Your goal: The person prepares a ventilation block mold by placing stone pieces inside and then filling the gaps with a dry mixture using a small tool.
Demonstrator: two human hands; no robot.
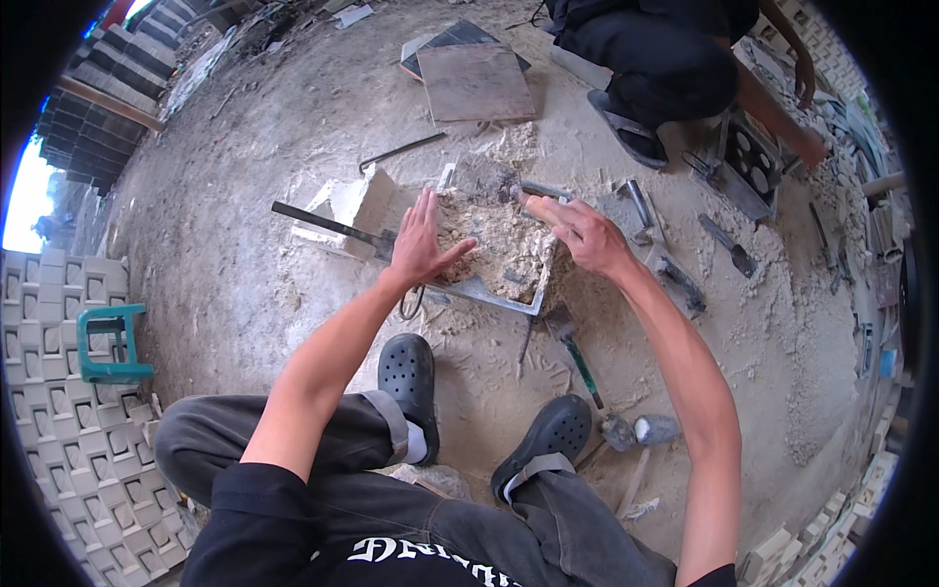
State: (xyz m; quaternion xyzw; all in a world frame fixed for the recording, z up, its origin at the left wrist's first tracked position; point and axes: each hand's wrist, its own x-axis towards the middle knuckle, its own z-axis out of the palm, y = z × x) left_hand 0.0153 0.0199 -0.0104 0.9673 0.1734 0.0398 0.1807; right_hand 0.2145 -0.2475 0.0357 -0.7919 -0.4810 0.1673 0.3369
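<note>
A metal mould frame [479,293] lies on the ground in front of me, heaped with crumbly pale mix [504,249]. My left hand [421,243] is open, fingers stretched and thumb apart, at the left side of the heap. My right hand [587,235] is closed around the light handle of a trowel [486,182], whose grey, caked blade reaches over the mould's far side. A dark bar [323,220] sticks out to the left of the mould, over a pale rough block [357,205]. Below the frame hangs a wire loop [411,303].
A co-worker [655,68] crouches at the far right, next to another mould with round holes [748,161]. Flat boards [476,83] lie ahead. A green-handled brush [572,352], hammer [618,430] and small trowel [729,247] lie right. A green stool [112,344] and stacked blocks stand left.
</note>
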